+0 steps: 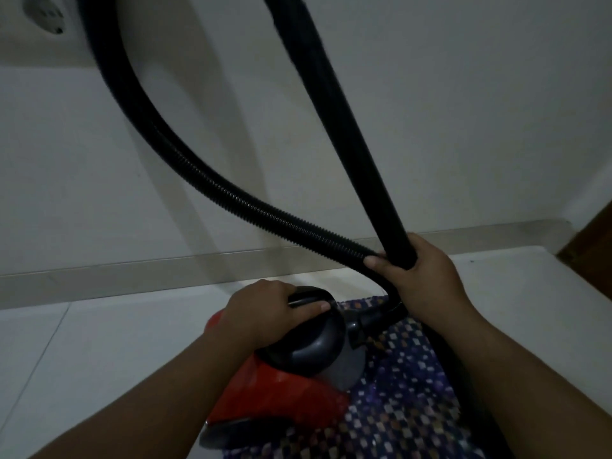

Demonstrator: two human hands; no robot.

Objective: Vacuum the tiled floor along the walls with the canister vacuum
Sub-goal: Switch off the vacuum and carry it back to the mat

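Red-bodied canister vacuum [275, 392] with grey-black top: left hand [265, 313] grips its handle, right hand [420, 276] clasps wand [347, 127] and ribbed hose [185, 154].

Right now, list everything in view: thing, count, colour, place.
canister vacuum: one, red with grey-black front, on the mat's left edge
carry handle: one, black, on top of the vacuum
ribbed hose: one, black, arcs from upper left to the vacuum's front
rigid wand: one, black, runs from the top down to centre right
woven mat: one, purple patterned, on the floor
tiled floor: white, lower left
skirting: grey, along the wall's foot
wall socket: one, white, top left
left hand: grips the carry handle
right hand: clasps wand and hose
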